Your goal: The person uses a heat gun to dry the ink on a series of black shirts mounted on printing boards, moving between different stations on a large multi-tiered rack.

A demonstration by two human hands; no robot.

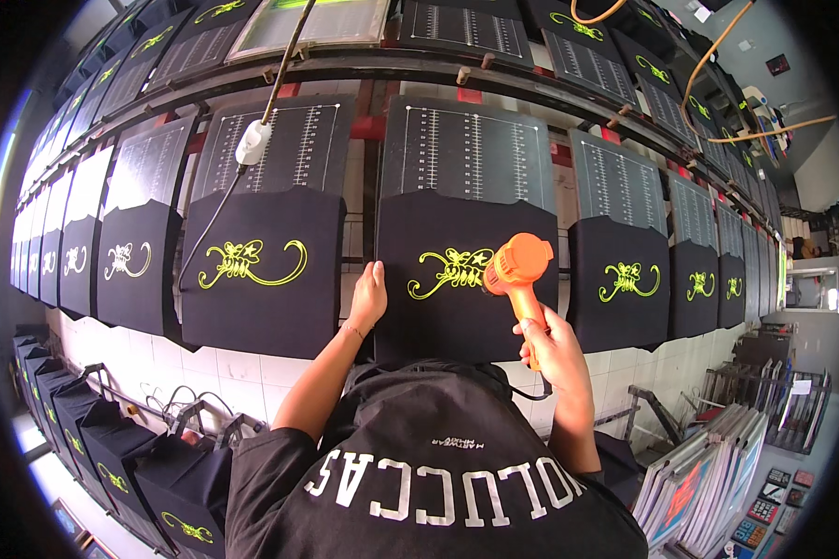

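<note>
An orange heat gun (524,265) is in my right hand (557,348), whose fingers wrap round its handle. Its nozzle points down at a neon-yellow scorpion-like print (452,268) and covers the print's right part. That print is on a black T-shirt (466,334) stretched over a dark board with white ruler marks (480,158). Along the shirt's left edge rests my left hand (370,296), fingers straight and together, holding nothing; whether it presses on the cloth I cannot tell. A second black shirt (261,317) with the same yellow print lies on the board to the left.
More boards with printed black shirts (620,317) line both sides, some prints white at far left. A cord with a white connector (254,142) hangs in front. Behind runs a metal rail (410,70) and a framed screen (308,23). Stacked frames (704,475) stand at lower right.
</note>
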